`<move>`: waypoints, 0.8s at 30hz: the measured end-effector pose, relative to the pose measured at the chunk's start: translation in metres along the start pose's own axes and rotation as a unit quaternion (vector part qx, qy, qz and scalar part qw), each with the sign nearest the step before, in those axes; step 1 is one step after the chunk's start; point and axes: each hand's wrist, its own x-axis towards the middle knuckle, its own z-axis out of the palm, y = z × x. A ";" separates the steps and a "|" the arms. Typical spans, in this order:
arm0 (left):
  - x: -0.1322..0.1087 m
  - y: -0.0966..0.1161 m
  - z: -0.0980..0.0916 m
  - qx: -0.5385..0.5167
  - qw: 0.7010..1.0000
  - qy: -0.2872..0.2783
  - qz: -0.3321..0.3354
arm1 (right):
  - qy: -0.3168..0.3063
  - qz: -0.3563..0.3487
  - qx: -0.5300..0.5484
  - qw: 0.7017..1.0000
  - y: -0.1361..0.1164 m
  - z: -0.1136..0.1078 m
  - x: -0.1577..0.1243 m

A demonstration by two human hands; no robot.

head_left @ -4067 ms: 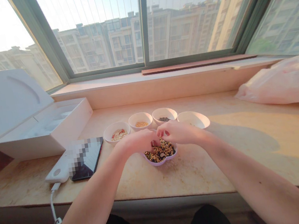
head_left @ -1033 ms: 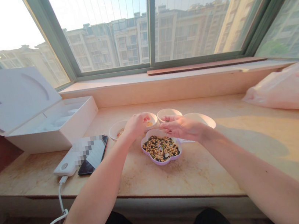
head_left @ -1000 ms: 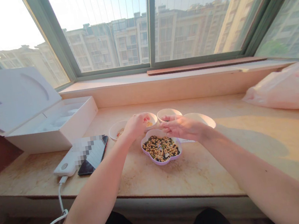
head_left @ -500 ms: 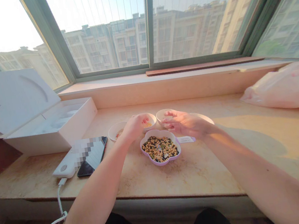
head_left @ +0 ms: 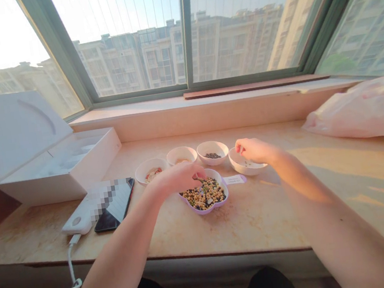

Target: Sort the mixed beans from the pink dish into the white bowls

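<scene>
A purple-rimmed, flower-shaped bowl [head_left: 205, 211] holds mixed yellow, black and green beans [head_left: 206, 194]. My left hand [head_left: 182, 176] is over its far left side, fingers bent down and closed at the beans; what they pinch is too small to make out. Above the rightmost white bowl [head_left: 249, 169], with a few pale bits in it, my right hand [head_left: 254, 150] has its fingertips pinched together. Anything between them is hidden. Behind the beans stand a white bowl of dark beans [head_left: 212, 156], a white bowl partly behind my left hand [head_left: 181, 155], and a white bowl with reddish and pale pieces [head_left: 153, 174].
A white label tag [head_left: 234, 180] sticks out beside the flower-shaped bowl. To the left lie a phone [head_left: 115, 207], a white power bank [head_left: 81, 217] with a cable, and an open white box [head_left: 96, 152]. A plastic bag [head_left: 362, 110] rests at the right.
My left hand has come from the back white bowl down to the mixed beans. My right hand has moved right, from the dark-bean bowl to the rightmost bowl. The view has shifted slightly.
</scene>
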 end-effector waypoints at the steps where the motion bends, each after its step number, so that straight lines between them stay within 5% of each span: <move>1: -0.001 0.003 0.001 0.006 0.999 -0.036 0.009 | -0.009 0.005 -0.011 1.000 0.002 0.001 0.001; 8: -0.003 0.012 0.000 0.041 0.990 -0.127 0.044 | -0.015 0.024 -0.029 0.999 -0.003 0.003 -0.003; 24: 0.002 0.020 0.003 0.018 0.988 -0.147 0.032 | -0.018 0.016 -0.035 0.999 -0.028 -0.008 -0.019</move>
